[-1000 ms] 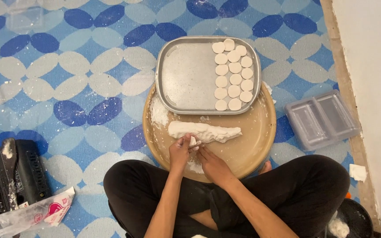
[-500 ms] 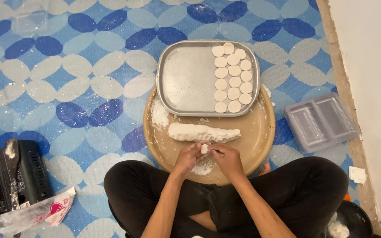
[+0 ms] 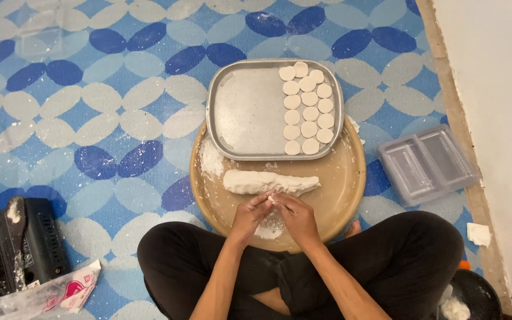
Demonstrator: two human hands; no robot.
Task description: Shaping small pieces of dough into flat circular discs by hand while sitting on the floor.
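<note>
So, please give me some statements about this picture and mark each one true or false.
1. Both hands, left hand and right hand, pinch a small dough piece. True.
2. The dough log lies in the metal tray. False: it lies on the round tan tray.
3. The dough discs fill the right side of the metal tray. True.
4. The clear plastic box holds dough discs. False: it holds none.
5. The metal tray rests partly on the round tan tray. True.
</note>
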